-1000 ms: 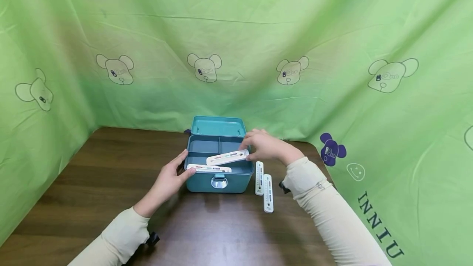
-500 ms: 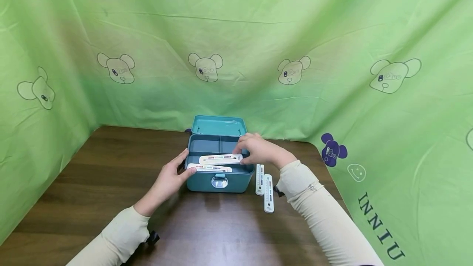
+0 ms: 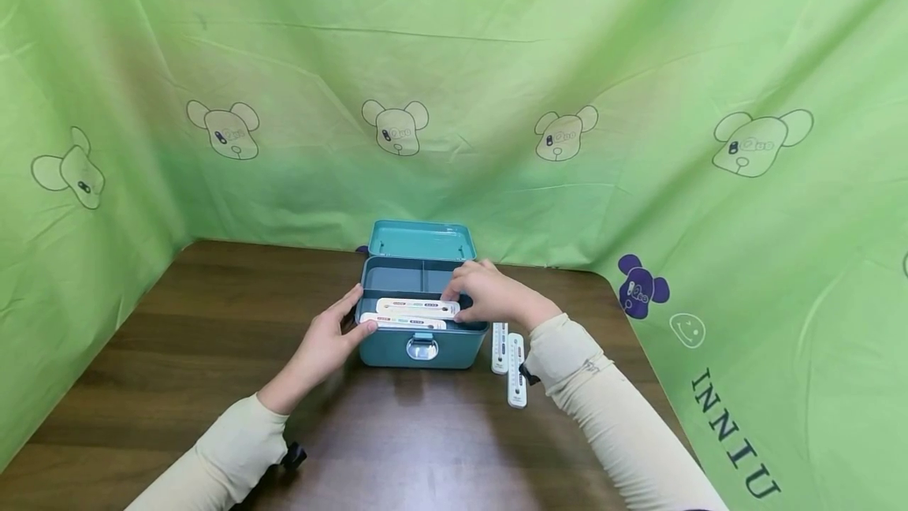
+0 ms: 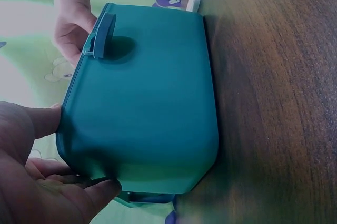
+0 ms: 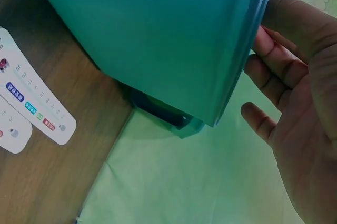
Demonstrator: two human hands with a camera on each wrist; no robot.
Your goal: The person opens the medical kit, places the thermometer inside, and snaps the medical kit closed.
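A teal box (image 3: 418,351) has its lid (image 3: 422,241) raised at the back. My left hand (image 3: 324,345) grips its front left corner, thumb on the front rim and fingers along the left side; the left wrist view shows this hand (image 4: 58,182) against the box wall (image 4: 152,92). My right hand (image 3: 496,292) reaches over the right rim and pinches the right end of a white thermometer (image 3: 414,307) inside the front compartment. Another thermometer (image 3: 404,322) lies in front of it, along the front wall. In the right wrist view, the box hides my right fingertips and the thermometer.
Two more thermometers lie on the wooden table right of the box, one (image 3: 500,349) beside the other (image 3: 517,373), partly under my right forearm. A divider splits the box's back part into two compartments. Green printed cloth (image 3: 440,85) hangs behind and at both sides.
My right hand has moved left and slightly down with the thermometer, which now lies flatter and closer to the front one. My left hand has stayed on the box.
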